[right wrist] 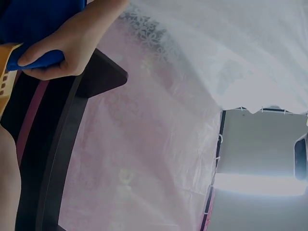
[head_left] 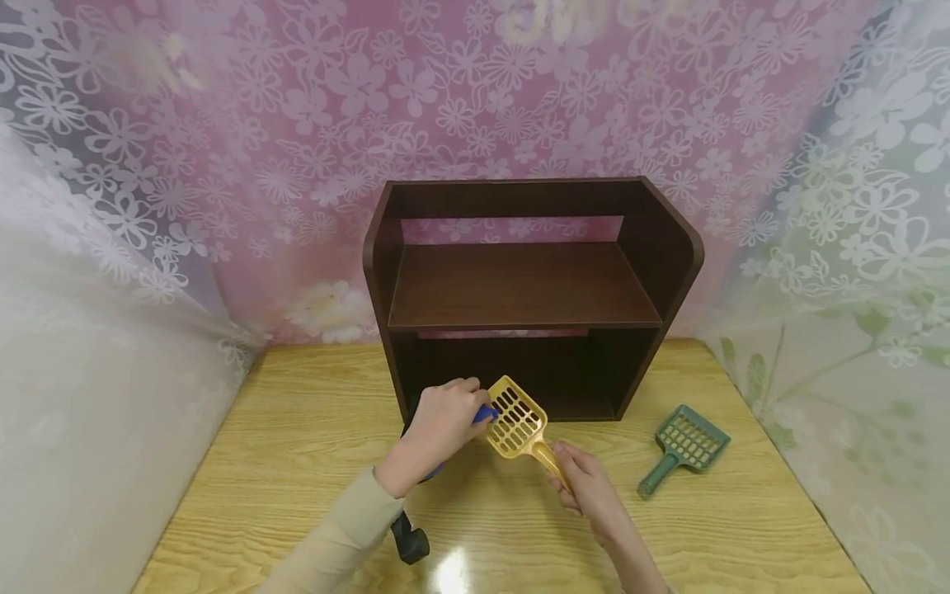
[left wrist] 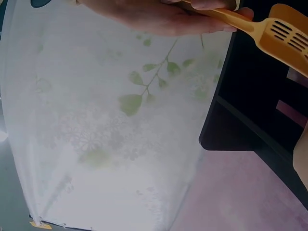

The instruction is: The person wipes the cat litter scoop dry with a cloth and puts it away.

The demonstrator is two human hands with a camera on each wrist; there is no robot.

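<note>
A yellow slotted litter scoop (head_left: 544,452) is held by its handle in my right hand (head_left: 590,487), its head tilted up in front of the shelf. My left hand (head_left: 449,417) pinches a blue cloth (head_left: 485,413) against the left edge of the scoop's head. More of the blue cloth (right wrist: 38,24) shows in the right wrist view, bunched around the left fingers and touching the scoop. In the left wrist view, the right fingers wrap the scoop's handle (left wrist: 236,20). Most of the cloth is hidden behind the left hand in the head view.
A dark brown two-tier shelf (head_left: 519,285) stands at the back of the wooden table (head_left: 297,429). To the right lies a green litter scoop (head_left: 656,477). A black object with a rounded end (head_left: 411,540) shows beneath the left forearm. Floral curtains (head_left: 853,247) surround the table.
</note>
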